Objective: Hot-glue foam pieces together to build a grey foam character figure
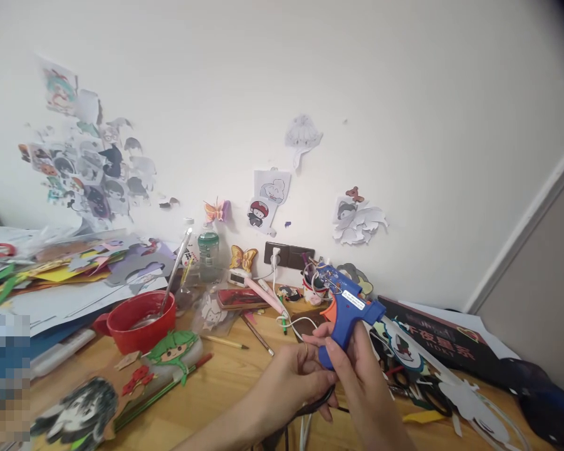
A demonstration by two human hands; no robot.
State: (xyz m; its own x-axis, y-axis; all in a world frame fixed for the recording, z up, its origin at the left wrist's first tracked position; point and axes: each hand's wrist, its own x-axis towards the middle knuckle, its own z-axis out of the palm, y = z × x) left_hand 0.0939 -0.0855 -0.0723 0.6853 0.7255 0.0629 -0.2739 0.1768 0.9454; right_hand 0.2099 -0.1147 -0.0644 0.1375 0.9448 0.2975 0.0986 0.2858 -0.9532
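Note:
A blue hot glue gun (pixel 350 316) is raised above the table, its nozzle end pointing to the upper left and its orange trigger showing. My right hand (pixel 361 369) is closed around the handle. My left hand (pixel 298 376) is closed at the handle's lower end, with the black cord (pixel 317 404) running under its thumb and fingers. From the back of the gun a long pale glue stick (pixel 416 344) sticks out to the lower right. My fingers partly cover the handle.
A red mug (pixel 143 322) with a stirrer stands left, near green-haired (pixel 176 351) and black-haired (pixel 79 410) cutouts. Paper scraps (pixel 66 263) pile up behind. A white plug sits in the wall socket (pixel 289 255). Scissors (pixel 435 396) and a black box (pixel 442 332) lie right.

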